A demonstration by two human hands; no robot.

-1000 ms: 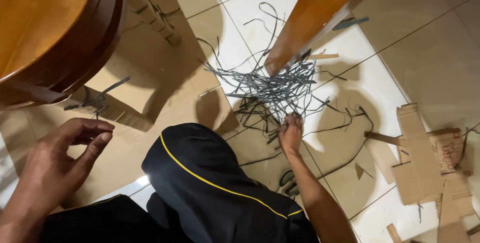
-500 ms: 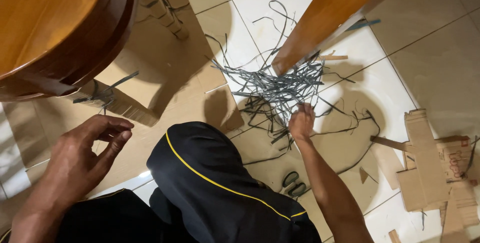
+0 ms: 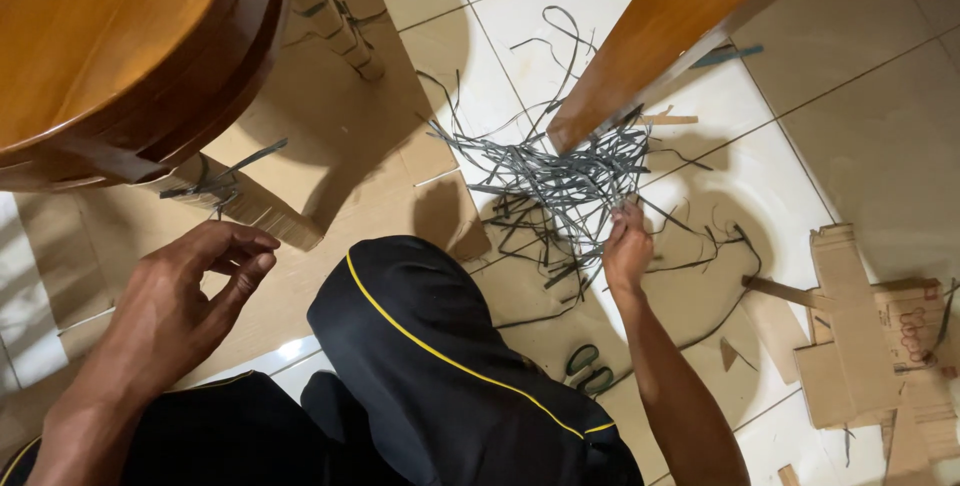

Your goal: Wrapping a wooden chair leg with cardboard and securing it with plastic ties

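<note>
While right hand [image 3: 627, 249] pinches grey strips [image 3: 560, 171] at pile's near edge, left hand [image 3: 185, 291] hangs loosely curled, empty, well apart.

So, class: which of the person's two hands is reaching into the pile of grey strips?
The right hand, its fingertips among the grey strips; the left hand hangs over flat cardboard, apart from them.

Round wooden table [image 3: 90, 36], green-handled scissors [image 3: 590, 371], cardboard scraps [image 3: 860, 346], pale tiled floor [image 3: 860, 136]
</note>
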